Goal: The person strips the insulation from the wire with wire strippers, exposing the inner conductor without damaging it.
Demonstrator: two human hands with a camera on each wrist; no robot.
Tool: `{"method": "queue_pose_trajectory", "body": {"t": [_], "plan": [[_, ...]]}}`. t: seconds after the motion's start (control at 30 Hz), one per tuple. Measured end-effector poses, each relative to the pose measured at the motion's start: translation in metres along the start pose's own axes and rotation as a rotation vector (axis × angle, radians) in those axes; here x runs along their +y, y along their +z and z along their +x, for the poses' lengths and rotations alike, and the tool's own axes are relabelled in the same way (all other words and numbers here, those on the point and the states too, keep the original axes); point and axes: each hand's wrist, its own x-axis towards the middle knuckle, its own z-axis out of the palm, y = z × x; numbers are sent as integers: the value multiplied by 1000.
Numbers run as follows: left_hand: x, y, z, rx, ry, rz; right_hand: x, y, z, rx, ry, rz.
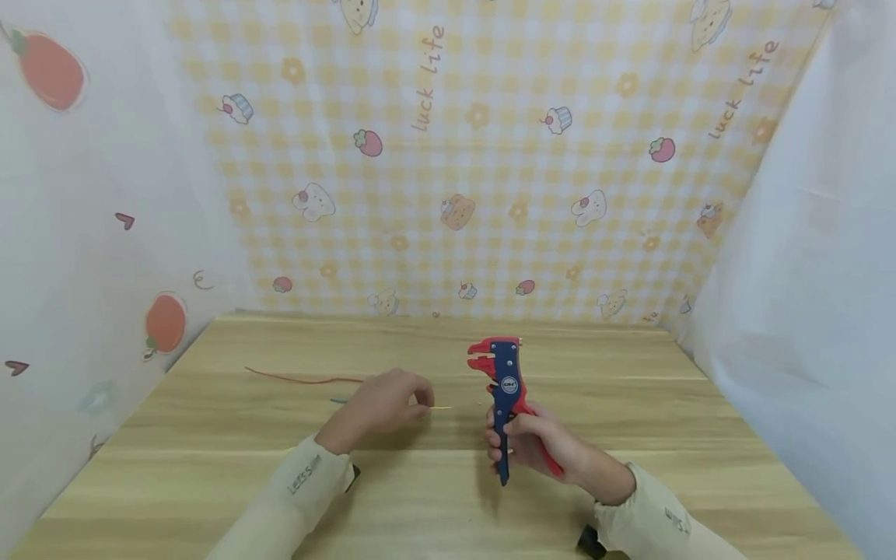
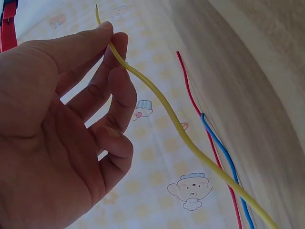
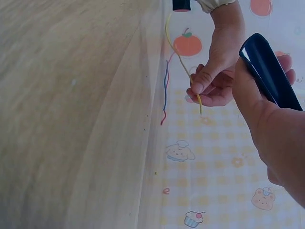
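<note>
Between thumb and index finger, my left hand [image 1: 392, 400] pinches a yellow wire [image 2: 164, 102] close to one end; a short length with a bare tip sticks out past the fingertips. To its right, my right hand [image 1: 553, 447] grips the handles of a blue and red wire stripper [image 1: 509, 365], held upright with its red jaws pointing left and nothing between them. The yellow tip is apart from the tool. On the table behind my left hand lie a red wire [image 1: 301, 381] and a blue wire [image 1: 339, 401], partly hidden by it in the head view.
The wooden table [image 1: 420, 513] meets a yellow checked cloth [image 1: 434, 257] at its back edge. White cloth hangs at the left [image 1: 91, 257] and right [image 1: 791, 311]. Tiny bits lie on the table near the tool.
</note>
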Motion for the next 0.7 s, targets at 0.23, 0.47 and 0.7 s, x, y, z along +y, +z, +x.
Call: {"method": "queue_pose_trajectory", "body": {"t": [0.23,0.47,0.7], "plan": [[1,1,0,-32,-3,16,2,1,0,-20,-20,-11],[4,5,0,-69,-31,33,2,0,0,-1,16,-12],[4,9,-2,-117,-13,63,2,1,-1,-13,6,-15]]}}
